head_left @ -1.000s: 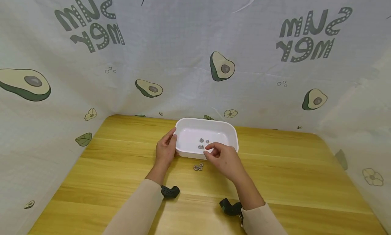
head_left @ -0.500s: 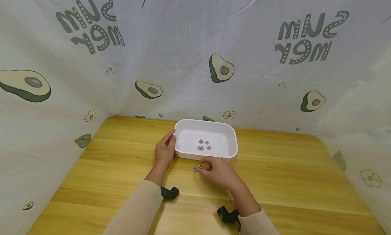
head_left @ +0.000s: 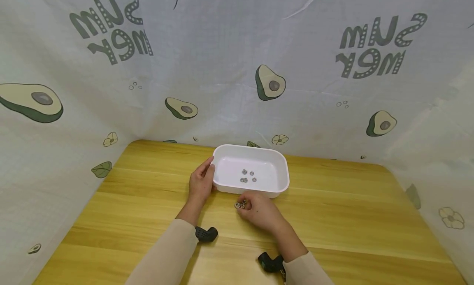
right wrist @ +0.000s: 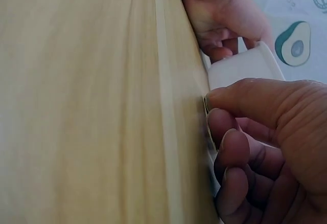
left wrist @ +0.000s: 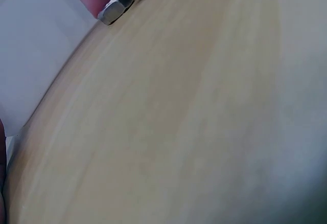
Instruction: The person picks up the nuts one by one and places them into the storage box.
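Note:
A white plastic tray (head_left: pixel 279 185) lies on the wooden table with several small metal nuts (head_left: pixel 252 173) inside. My left hand (head_left: pixel 200 186) grips its left end, the thumb and fingers against the wall. Just in front of the tray, my right hand (head_left: pixel 259 211) is down at the tabletop. Its thumb and forefinger pinch a nut (head_left: pixel 244 201). Beside those fingertips lie a larger nut (head_left: pixel 237 205) and a small one (head_left: pixel 242 205). In the left wrist view, fingertips touch a nut (left wrist: pixel 113 10) near the tray wall; the other fingers of the right hand (right wrist: pixel 265 147) are curled in the right wrist view.
The wooden table (head_left: pixel 352 211) stretches out on both sides of the tray. Behind it hangs a pale curtain (head_left: pixel 222 63) printed with avocados, close to the tray's far side. Dark wrist-worn devices (head_left: pixel 205 234) sit at both sleeves.
My right hand has come from over the tray down to the nuts on the table. One more nut shows loose in the tray. My left hand has stayed at the tray's end.

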`<state>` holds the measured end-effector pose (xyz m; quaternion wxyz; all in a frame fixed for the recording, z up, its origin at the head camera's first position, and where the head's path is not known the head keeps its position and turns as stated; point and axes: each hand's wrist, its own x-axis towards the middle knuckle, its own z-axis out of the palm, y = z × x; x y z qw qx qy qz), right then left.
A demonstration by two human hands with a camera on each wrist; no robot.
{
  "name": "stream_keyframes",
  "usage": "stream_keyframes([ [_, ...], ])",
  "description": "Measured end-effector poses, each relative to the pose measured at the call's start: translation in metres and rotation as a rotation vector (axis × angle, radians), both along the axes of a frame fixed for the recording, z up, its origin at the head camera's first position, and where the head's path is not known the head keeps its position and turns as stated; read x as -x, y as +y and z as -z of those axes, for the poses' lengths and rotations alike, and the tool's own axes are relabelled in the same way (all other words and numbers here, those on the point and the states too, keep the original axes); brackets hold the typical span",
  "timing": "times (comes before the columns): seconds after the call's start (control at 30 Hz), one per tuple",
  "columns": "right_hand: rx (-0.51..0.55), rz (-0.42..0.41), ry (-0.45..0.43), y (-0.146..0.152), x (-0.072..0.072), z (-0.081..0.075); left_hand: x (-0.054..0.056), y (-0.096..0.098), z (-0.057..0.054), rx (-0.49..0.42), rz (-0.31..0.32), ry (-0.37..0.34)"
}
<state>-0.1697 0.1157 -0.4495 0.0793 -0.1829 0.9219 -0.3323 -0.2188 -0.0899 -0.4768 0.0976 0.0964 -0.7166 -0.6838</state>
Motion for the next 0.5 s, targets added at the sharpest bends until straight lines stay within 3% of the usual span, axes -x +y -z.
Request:
stream_keyframes([
  [0.5,-0.015,0.011,0.038,-0.0024,-0.001,0.003,-0.0004,0.001,-0.0006,0.009,-0.008,-0.014],
])
